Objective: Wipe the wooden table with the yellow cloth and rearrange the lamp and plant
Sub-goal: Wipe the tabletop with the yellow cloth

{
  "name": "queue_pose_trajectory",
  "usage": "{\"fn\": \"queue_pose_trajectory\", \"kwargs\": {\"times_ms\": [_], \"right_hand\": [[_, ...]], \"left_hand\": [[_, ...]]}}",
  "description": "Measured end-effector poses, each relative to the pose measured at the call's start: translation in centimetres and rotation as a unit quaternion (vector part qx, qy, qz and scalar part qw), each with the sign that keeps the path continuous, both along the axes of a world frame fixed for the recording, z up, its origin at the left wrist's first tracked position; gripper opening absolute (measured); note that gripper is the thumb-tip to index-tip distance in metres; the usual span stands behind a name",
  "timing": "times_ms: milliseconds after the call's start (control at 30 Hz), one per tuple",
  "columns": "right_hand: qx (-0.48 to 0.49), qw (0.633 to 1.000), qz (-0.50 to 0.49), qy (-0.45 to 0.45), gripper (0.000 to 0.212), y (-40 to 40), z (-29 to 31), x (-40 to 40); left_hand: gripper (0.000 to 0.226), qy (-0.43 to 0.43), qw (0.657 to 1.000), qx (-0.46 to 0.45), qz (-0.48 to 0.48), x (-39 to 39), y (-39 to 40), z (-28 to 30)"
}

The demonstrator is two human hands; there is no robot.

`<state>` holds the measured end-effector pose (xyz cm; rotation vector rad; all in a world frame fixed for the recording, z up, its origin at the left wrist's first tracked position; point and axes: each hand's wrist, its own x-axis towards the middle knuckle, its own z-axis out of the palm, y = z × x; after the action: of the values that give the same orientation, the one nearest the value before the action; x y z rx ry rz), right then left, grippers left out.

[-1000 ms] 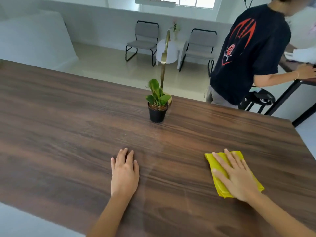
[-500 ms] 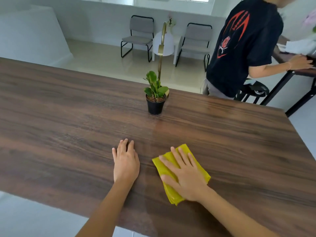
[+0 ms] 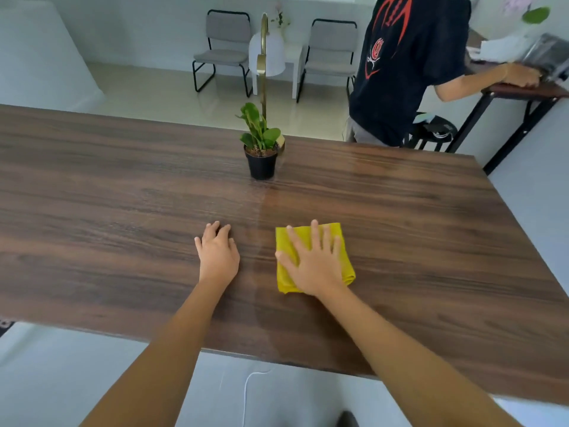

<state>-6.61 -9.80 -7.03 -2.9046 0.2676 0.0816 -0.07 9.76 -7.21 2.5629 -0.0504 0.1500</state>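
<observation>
Right, I take the plant (image 3: 261, 149) as my landmark: it stands in a black pot toward the far edge of the table (image 3: 92, 192), and everything else I place from it.

My right hand (image 3: 314, 263) lies nearer me than the plant and a little to its right, flat with the fingers (image 3: 314, 234) spread wide, pressing down on the cloth (image 3: 334, 232). It grips nothing; the palm simply covers the folded yellow square, whose far edge and both side edges show around the hand. The cloth rests on the wood, well apart from the pot.

My left hand (image 3: 218, 254) is nearer me than the plant and slightly to its left, palm down on bare wood, fingers close together and lightly curled, holding nothing. It sits beside the cloth with a gap of table between them, not touching.

The lamp (image 3: 263, 66) rises just behind the plant, its brass stem upright and its base partly hidden by the leaves and pot; I cannot tell whether base and pot touch.

Beyond the plant and to its right, off the table, a person (image 3: 406, 66) in a dark shirt leans over another desk (image 3: 523, 89). Two grey chairs (image 3: 226, 47) stand against the wall behind the plant.
</observation>
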Motion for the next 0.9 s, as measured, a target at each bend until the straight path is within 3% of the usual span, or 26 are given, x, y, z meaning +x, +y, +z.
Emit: {"fn": "queue_pose_trajectory", "kwargs": {"times_ms": [100, 200, 333, 433, 533, 667, 800, 900], "right_hand": [[-0.001, 0.988, 0.142, -0.063, 0.063, 2.6, -0.3, -8.1], [-0.027, 0.988, 0.137, -0.06, 0.063, -5.0, -0.4, -14.1], [-0.065, 0.992, -0.108, 0.001, 0.076, -14.5, 0.4, -12.2], [0.011, 0.96, -0.278, 0.032, 0.076, -11.9, 1.5, -5.4], [0.028, 0.982, -0.185, 0.038, 0.072, -3.0, 1.2, -2.1], [-0.016, 0.999, 0.026, -0.036, 0.064, 6.9, -0.1, -7.8], [-0.033, 0.995, 0.073, -0.063, 0.06, -1.0, -0.4, -14.7], [-0.071, 0.996, -0.062, -0.008, 0.069, -12.4, -0.2, -16.5]], "left_hand": [[0.039, 0.005, 0.996, -0.051, -0.068, -0.8, 1.7, 0.8], [0.038, -0.006, 0.994, -0.013, -0.106, -3.5, 2.7, 0.7], [0.042, -0.035, 0.994, 0.063, -0.077, -6.3, 2.1, -0.6], [0.042, -0.036, 0.995, 0.068, -0.066, -6.4, 1.9, -0.6], [0.041, -0.034, 0.995, 0.066, -0.068, -6.4, 1.8, -0.5], [0.04, -0.043, 0.994, 0.068, -0.079, -6.4, 2.2, -0.7], [0.04, -0.046, 0.993, 0.068, -0.083, -6.4, 2.4, -0.9], [0.038, -0.049, 0.993, 0.07, -0.081, -6.4, 2.3, -0.9]]}}
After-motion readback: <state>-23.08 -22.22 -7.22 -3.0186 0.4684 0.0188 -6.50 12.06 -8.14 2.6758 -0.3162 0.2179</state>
